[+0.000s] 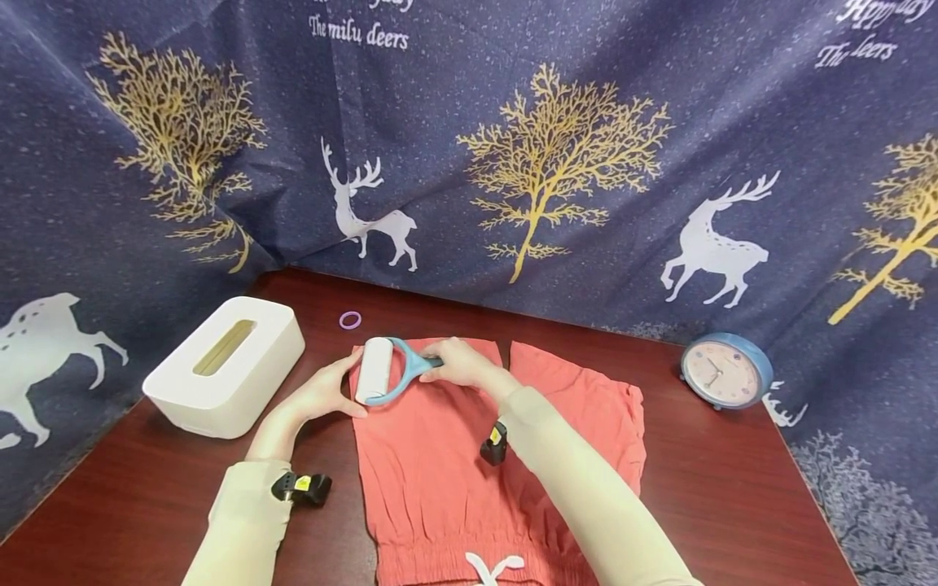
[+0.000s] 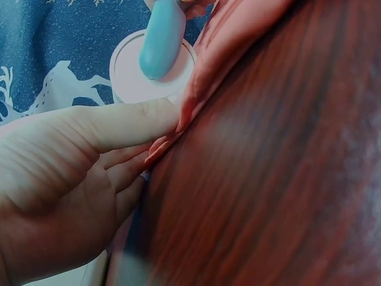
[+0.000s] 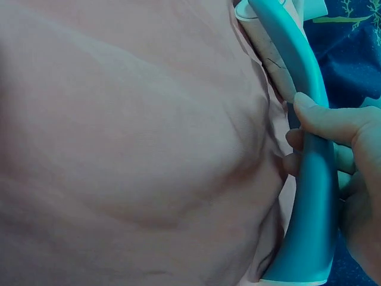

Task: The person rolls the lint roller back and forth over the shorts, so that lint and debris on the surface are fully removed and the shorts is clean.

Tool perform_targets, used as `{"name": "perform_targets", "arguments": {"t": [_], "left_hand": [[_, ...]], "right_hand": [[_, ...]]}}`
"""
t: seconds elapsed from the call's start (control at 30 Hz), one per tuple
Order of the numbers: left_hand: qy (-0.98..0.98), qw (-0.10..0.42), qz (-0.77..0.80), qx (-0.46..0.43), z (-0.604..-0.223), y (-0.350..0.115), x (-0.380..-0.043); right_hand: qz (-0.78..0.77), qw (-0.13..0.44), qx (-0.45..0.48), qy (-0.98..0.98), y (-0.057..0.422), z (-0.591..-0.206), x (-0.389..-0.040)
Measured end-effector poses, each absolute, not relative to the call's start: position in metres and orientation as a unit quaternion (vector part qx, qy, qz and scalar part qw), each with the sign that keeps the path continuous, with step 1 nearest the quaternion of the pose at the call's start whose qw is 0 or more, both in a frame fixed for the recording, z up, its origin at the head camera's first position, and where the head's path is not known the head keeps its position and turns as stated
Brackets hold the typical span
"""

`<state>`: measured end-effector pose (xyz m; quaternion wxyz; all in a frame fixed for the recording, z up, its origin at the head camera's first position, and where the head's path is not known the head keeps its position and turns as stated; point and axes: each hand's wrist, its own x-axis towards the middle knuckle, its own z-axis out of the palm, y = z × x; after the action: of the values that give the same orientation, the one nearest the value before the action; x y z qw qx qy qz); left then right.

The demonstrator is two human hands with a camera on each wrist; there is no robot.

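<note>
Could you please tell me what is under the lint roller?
Beneath the lint roller is one leg of the coral shorts, which lie on the table. The patch of cloth directly below it is covered and cannot be seen.

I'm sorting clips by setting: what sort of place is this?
Probably an indoor work area, perhaps staged: a deer-print cloth hangs behind a wood-grain table, which bears coral shorts and a clock.

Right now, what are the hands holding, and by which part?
The right hand holds the lint roller by its handle; the left hand touches the edge of the shorts.
</note>
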<state>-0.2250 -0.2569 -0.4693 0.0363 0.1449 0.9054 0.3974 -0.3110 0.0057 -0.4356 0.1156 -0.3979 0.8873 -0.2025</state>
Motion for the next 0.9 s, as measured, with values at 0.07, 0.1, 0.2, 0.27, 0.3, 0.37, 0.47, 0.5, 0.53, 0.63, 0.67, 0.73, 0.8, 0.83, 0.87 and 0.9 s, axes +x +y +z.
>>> {"name": "perform_targets", "arguments": {"t": [0.07, 0.1, 0.2, 0.27, 0.3, 0.37, 0.47, 0.5, 0.53, 0.63, 0.67, 0.73, 0.8, 0.83, 0.87, 0.9], "left_hand": [[0.906, 0.035, 0.395, 0.147, -0.469, -0.257, -0.225], [0.906, 0.035, 0.394, 0.148, -0.469, -0.257, -0.225], [0.905, 0.033, 0.396, 0.152, -0.468, -0.256, -0.225], [0.903, 0.034, 0.400, 0.153, -0.467, -0.256, -0.225], [0.902, 0.034, 0.401, 0.155, -0.467, -0.256, -0.225], [0.900, 0.034, 0.404, 0.158, -0.466, -0.256, -0.225], [0.897, 0.037, 0.410, 0.160, -0.467, -0.255, -0.226], [0.897, 0.038, 0.411, 0.159, -0.467, -0.255, -0.226], [0.896, 0.039, 0.414, 0.158, -0.467, -0.255, -0.226], [0.896, 0.045, 0.415, 0.149, -0.468, -0.255, -0.225], [0.896, 0.047, 0.416, 0.146, -0.468, -0.255, -0.225], [0.897, 0.051, 0.416, 0.141, -0.468, -0.255, -0.224], [0.897, 0.055, 0.416, 0.138, -0.468, -0.255, -0.224], [0.897, 0.056, 0.416, 0.138, -0.468, -0.255, -0.224], [0.896, 0.057, 0.418, 0.137, -0.468, -0.256, -0.224], [0.896, 0.058, 0.419, 0.138, -0.467, -0.256, -0.224]], "right_hand": [[-0.206, 0.119, -0.398, 0.886, 0.005, -0.434, -0.311], [-0.209, 0.122, -0.397, 0.885, 0.005, -0.433, -0.310], [-0.216, 0.130, -0.389, 0.886, 0.005, -0.430, -0.310], [-0.219, 0.133, -0.386, 0.886, 0.006, -0.429, -0.309], [-0.217, 0.132, -0.387, 0.887, 0.006, -0.428, -0.309], [-0.213, 0.129, -0.387, 0.888, 0.006, -0.427, -0.309], [-0.207, 0.123, -0.391, 0.888, 0.006, -0.426, -0.309], [-0.205, 0.122, -0.392, 0.888, 0.007, -0.425, -0.309], [-0.201, 0.120, -0.394, 0.889, 0.007, -0.425, -0.309], [-0.200, 0.120, -0.399, 0.887, 0.009, -0.425, -0.309], [-0.199, 0.121, -0.400, 0.886, 0.009, -0.425, -0.309], [-0.197, 0.119, -0.402, 0.886, 0.011, -0.425, -0.310], [-0.194, 0.119, -0.404, 0.886, 0.013, -0.425, -0.310], [-0.191, 0.117, -0.404, 0.887, 0.015, -0.426, -0.311], [-0.189, 0.117, -0.402, 0.888, 0.016, -0.426, -0.311], [-0.189, 0.117, -0.401, 0.888, 0.017, -0.426, -0.311]]}}
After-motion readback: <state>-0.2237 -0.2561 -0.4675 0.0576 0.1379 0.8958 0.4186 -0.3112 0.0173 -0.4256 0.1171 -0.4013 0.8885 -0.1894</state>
